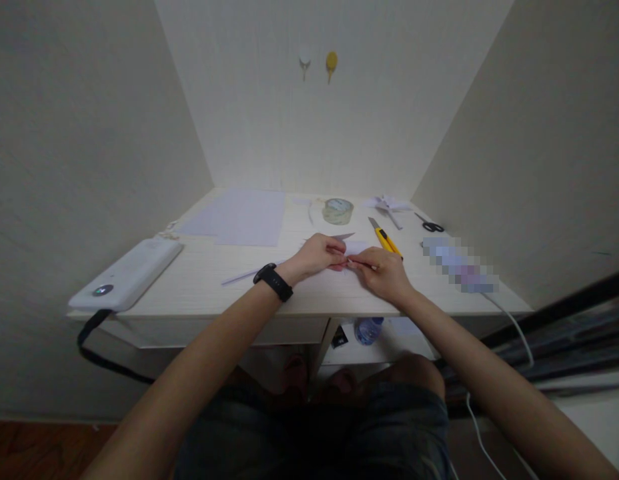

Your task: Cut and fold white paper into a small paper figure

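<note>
The surface (pixel 204 280) sits in a narrow alcove, walled on the left, the right and at the back, so room for moving lies mainly toward its near edge. Both hands work at the small folded paper piece (pixel 353 252), which lies near that edge at the middle. The left hand (pixel 317 257), with a black wristband (pixel 273 282) on its wrist, has its fingers curled down onto the piece and pinching it. The right hand (pixel 384 270) meets it from the other side, fingers likewise pinched on the same piece.

Just beyond the paper piece lies a yellow utility knife (pixel 385 239), close to the right hand's knuckles. Farther back from the piece stand a roll of clear tape (pixel 337 211), a folded paper shape (pixel 388 205) and black-handled scissors (pixel 429 225). Left of the piece and farther back lie flat paper sheets (pixel 239 217); a thin paper strip (pixel 244 274) lies just left of it. Well left of the piece, at the surface's corner, rests a white power bank (pixel 127 275). To the right of the piece lies a blurred object with a white cable (pixel 509 320) trailing off the edge.
</note>
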A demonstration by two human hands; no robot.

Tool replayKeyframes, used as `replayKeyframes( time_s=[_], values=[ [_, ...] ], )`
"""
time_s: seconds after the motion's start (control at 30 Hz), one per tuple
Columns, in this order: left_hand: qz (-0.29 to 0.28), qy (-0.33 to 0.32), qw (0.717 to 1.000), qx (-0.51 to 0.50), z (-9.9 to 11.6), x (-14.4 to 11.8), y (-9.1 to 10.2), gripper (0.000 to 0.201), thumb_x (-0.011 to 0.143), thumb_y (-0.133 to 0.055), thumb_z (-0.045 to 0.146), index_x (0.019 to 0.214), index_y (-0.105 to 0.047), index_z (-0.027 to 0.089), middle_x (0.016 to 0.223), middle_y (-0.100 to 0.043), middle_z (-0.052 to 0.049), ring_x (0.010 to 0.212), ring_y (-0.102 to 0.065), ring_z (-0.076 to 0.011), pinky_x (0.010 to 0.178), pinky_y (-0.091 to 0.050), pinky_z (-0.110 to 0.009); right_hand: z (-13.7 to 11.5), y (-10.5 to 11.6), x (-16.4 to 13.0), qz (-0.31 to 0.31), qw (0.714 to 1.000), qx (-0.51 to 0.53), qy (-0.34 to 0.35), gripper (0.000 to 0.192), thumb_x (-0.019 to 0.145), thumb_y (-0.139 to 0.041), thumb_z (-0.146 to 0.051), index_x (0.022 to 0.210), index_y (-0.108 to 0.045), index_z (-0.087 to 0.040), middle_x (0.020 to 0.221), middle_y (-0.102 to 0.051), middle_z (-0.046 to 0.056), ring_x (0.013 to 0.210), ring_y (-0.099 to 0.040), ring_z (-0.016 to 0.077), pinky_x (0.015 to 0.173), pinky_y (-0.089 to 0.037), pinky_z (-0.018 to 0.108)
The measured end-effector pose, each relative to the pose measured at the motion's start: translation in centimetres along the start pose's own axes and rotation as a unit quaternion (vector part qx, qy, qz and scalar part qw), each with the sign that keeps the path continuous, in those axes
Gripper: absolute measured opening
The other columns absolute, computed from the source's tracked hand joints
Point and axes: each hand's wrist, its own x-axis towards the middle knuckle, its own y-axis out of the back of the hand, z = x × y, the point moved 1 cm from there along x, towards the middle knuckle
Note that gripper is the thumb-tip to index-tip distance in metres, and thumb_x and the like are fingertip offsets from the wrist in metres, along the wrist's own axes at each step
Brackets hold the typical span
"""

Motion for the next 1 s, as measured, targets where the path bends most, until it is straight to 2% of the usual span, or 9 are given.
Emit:
replayKeyframes(
  time_s=[0.1, 0.2, 0.3, 0.43, 0.53, 0.6, 0.7, 0.9, 1.0],
  values=[
    [0.024, -0.020, 0.999, 0.041, -0.2, 0.3, 0.2, 0.014, 0.072, -0.069, -0.003, 0.077, -0.068, 0.009, 0.068, -0.068, -0.003, 0.062, -0.066, -0.0124, 0.069, -0.057, -0.030, -0.2, 0.1, 0.2, 0.014, 0.999, -0.028, 0.038, 0.019, 0.090, -0.060, -0.021, 0.086, -0.078, -0.019, 0.080, -0.077, 0.009, 0.075, -0.069, 0.0213, 0.071, -0.053, 0.033],
    [0.011, -0.050, 0.993, 0.108, -0.3, 0.5, 0.4, 0.012, 0.072, -0.071, 0.001, 0.078, -0.068, 0.010, 0.067, -0.067, -0.002, 0.058, -0.062, -0.0115, 0.062, -0.053, -0.027, -0.3, 0.2, 0.3, 0.036, 0.996, -0.047, 0.063, 0.019, 0.091, -0.059, -0.023, 0.085, -0.076, -0.018, 0.080, -0.077, 0.009, 0.075, -0.068, 0.0217, 0.075, -0.053, 0.034],
    [0.014, -0.059, 0.989, 0.138, -0.1, 0.3, 0.3, 0.024, 0.069, -0.071, 0.001, 0.090, -0.065, 0.012, 0.066, -0.065, 0.000, 0.054, -0.059, -0.0107, 0.054, -0.047, -0.024, -0.2, 0.3, 0.4, 0.032, 0.996, -0.068, 0.054, 0.019, 0.092, -0.057, -0.025, 0.095, -0.074, -0.018, 0.084, -0.076, 0.009, 0.078, -0.067, 0.0220, 0.077, -0.051, 0.034],
    [0.049, -0.076, 0.983, 0.161, 0.3, -0.1, 0.1, 0.038, 0.067, -0.070, -0.001, 0.096, -0.053, 0.016, 0.067, -0.065, 0.003, 0.053, -0.059, -0.0102, 0.052, -0.044, -0.021, -0.1, 0.7, 0.7, -0.056, 0.991, -0.109, 0.047, 0.029, 0.094, -0.052, -0.026, 0.116, -0.068, -0.014, 0.092, -0.071, 0.012, 0.085, -0.064, 0.0234, 0.076, -0.048, 0.034],
    [0.048, -0.098, 0.973, 0.203, 0.5, -0.3, -0.1, 0.035, 0.068, -0.067, 0.000, 0.091, -0.050, 0.018, 0.069, -0.066, 0.003, 0.059, -0.062, -0.0111, 0.057, -0.045, -0.021, -0.3, 1.2, 1.4, -0.155, 0.978, -0.132, 0.038, 0.031, 0.094, -0.054, -0.032, 0.117, -0.067, -0.016, 0.093, -0.067, 0.010, 0.084, -0.062, 0.0223, 0.071, -0.044, 0.032],
    [0.043, -0.114, 0.965, 0.233, 0.5, -0.4, -0.1, 0.034, 0.068, -0.067, 0.000, 0.091, -0.050, 0.019, 0.071, -0.068, 0.003, 0.066, -0.065, -0.0128, 0.062, -0.047, -0.022, -0.6, 1.7, 2.0, -0.193, 0.970, -0.142, 0.034, 0.031, 0.093, -0.057, -0.036, 0.113, -0.068, -0.017, 0.094, -0.066, 0.010, 0.084, -0.061, 0.0221, 0.070, -0.042, 0.031],
    [0.032, -0.139, 0.951, 0.274, 0.6, -0.5, 0.0, 0.033, 0.069, -0.066, 0.002, 0.092, -0.050, 0.020, 0.074, -0.069, 0.002, 0.073, -0.067, -0.0146, 0.067, -0.048, -0.024, -1.1, 2.4, 2.9, -0.227, 0.960, -0.159, 0.036, 0.031, 0.090, -0.061, -0.038, 0.111, -0.067, -0.017, 0.098, -0.068, 0.010, 0.087, -0.063, 0.0235, 0.070, -0.041, 0.031],
    [0.031, -0.162, 0.937, 0.309, 0.7, -0.6, -0.1, 0.029, 0.073, -0.064, 0.005, 0.094, -0.050, 0.021, 0.078, -0.070, 0.000, 0.075, -0.068, -0.0162, 0.068, -0.047, -0.025, -1.6, 3.2, 4.3, -0.275, 0.943, -0.183, 0.047, 0.017, 0.085, -0.065, -0.030, 0.096, -0.066, -0.018, 0.092, -0.072, 0.010, 0.082, -0.065, 0.0242, 0.067, -0.039, 0.031],
    [0.042, -0.164, 0.936, 0.308, 0.9, -0.6, -0.1, 0.029, 0.073, -0.064, 0.005, 0.093, -0.049, 0.021, 0.079, -0.071, -0.001, 0.077, -0.069, -0.0168, 0.068, -0.048, -0.025, -1.5, 3.2, 4.7, -0.277, 0.939, -0.194, 0.063, 0.021, 0.085, -0.065, -0.031, 0.101, -0.064, -0.018, 0.094, -0.073, 0.010, 0.083, -0.066, 0.0250, 0.066, -0.039, 0.031]
  ],
)
